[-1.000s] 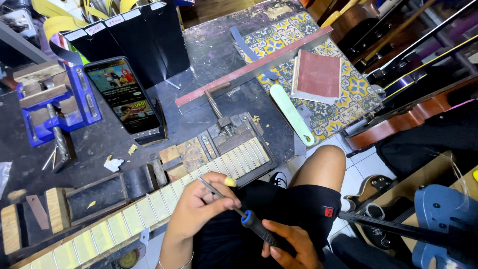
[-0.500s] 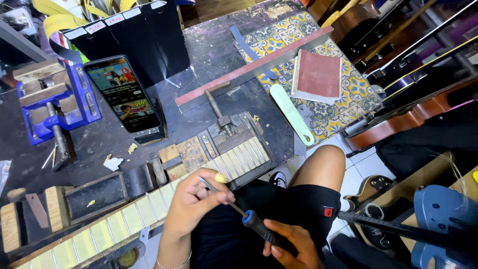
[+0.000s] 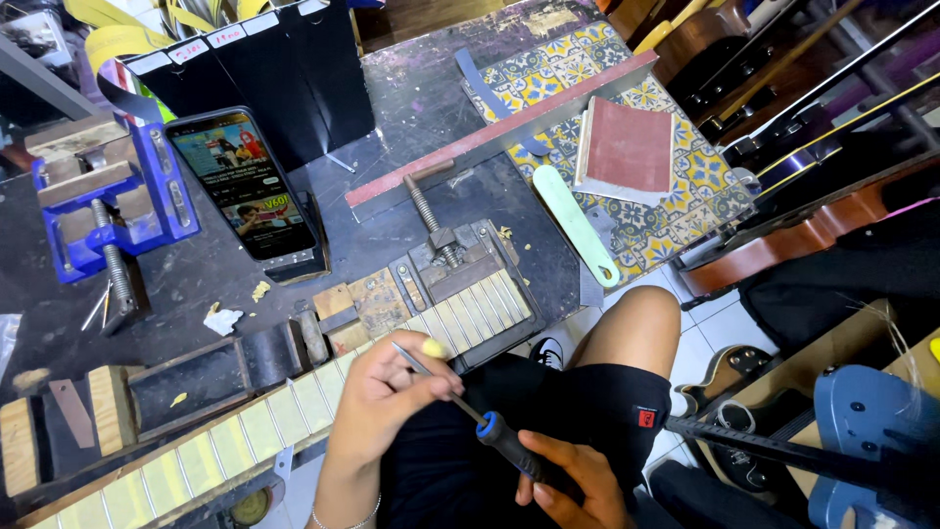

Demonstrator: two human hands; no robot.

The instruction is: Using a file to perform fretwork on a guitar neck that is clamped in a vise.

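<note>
L hand (image 3: 392, 397) pinches the thin metal shaft of a black-handled, blue-collared file (image 3: 470, 416) to steady its tip at the taped pale wooden fretboard (image 3: 294, 407), R hand (image 3: 573, 480) wrapped on the handle.

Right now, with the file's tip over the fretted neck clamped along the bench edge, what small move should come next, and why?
Probably lower the tip of the slim metal file with the black-and-blue handle onto the pale fretted guitar neck: the left hand pinches its shaft, the right hand grips the handle, and the tip seems just above the frets.

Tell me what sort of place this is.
Most likely a guitar repair workshop: a fretted neck lies clamped along the bench, a blue vise stands at its left, and guitar bodies lean at the right.
</note>
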